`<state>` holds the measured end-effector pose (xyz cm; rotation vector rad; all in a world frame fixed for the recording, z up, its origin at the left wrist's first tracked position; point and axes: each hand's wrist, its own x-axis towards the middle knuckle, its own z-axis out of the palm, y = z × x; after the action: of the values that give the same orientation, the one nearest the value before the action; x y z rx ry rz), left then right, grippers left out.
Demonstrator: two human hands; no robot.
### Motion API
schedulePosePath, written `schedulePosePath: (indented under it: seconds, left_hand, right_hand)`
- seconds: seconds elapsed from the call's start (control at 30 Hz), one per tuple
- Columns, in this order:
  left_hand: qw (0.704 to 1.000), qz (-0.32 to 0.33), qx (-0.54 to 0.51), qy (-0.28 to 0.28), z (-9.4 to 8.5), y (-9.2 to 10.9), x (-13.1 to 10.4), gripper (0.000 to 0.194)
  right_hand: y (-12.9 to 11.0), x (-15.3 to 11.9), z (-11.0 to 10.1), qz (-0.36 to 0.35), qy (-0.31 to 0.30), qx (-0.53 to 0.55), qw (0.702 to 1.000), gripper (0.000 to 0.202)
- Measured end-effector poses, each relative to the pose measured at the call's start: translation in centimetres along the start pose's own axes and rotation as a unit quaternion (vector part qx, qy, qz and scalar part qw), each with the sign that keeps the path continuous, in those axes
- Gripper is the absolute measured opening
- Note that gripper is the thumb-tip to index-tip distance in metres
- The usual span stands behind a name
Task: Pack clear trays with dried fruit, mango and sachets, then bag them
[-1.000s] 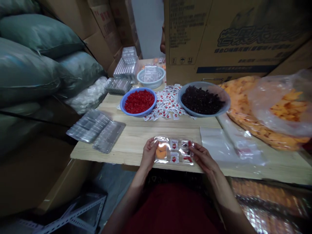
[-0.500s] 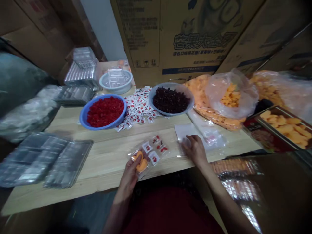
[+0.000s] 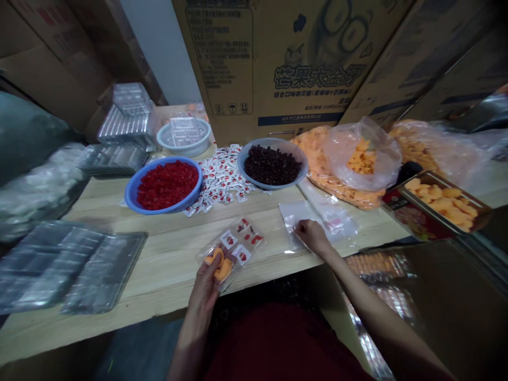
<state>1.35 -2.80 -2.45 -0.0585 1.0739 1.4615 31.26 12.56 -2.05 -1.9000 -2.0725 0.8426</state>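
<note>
My left hand (image 3: 206, 283) is closed on the near left corner of a clear compartment tray (image 3: 235, 247), its thumb over the orange candies (image 3: 222, 267). Beside these in the tray lie small white printed sachets (image 3: 242, 254) and, at the far end, red and dark pieces (image 3: 250, 233). The tray is tilted at the table's front edge. On a stack of clear plastic bags (image 3: 286, 216) rests my right hand (image 3: 313, 236), its fingers curled and pinched at the top bag. Whether bag film is between the fingertips is hard to see.
Behind are a blue bowl of red pieces (image 3: 130, 197), a pile of sachets (image 3: 224, 174) and a bowl of dark pieces (image 3: 305, 170). Orange candies fill bags (image 3: 313, 145) and a box (image 3: 413, 209) at right. Empty trays (image 3: 107, 270) lie left; cardboard boxes (image 3: 238, 63) stand behind.
My right hand's fingers have curled tighter at the bag stack. The left hand still holds the tray. The whole view has shifted slightly.
</note>
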Motion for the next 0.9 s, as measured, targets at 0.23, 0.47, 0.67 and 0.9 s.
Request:
schedulePosePath:
  seconds: [0.23, 0.47, 0.67, 0.9]
  left_hand:
    - [0.999, 0.000, 0.005, -0.047, 4.8, -1.8, 1.7, 0.038]
    - [0.993, 0.055, 0.072, -0.081, 7.5, -5.5, 3.5, 0.045]
    - [0.989, 0.076, 0.112, -0.063, 7.3, -6.8, 2.2, 0.049]
    - [0.972, 0.083, 0.200, -0.093, 7.3, -9.1, -0.8, 0.054]
  right_hand:
    - [2.0, 1.4, -0.2, -0.011, -0.074, 0.246, 0.966, 0.047]
    - [3.4, 1.3, 0.0, -0.019, -0.070, 0.349, 0.934, 0.038]
    - [3.5, 0.8, -0.3, -0.028, 0.021, 0.359, 0.933, 0.026]
    - [0.5, 0.4, -0.6, -0.033, 0.124, 0.275, 0.953, 0.011]
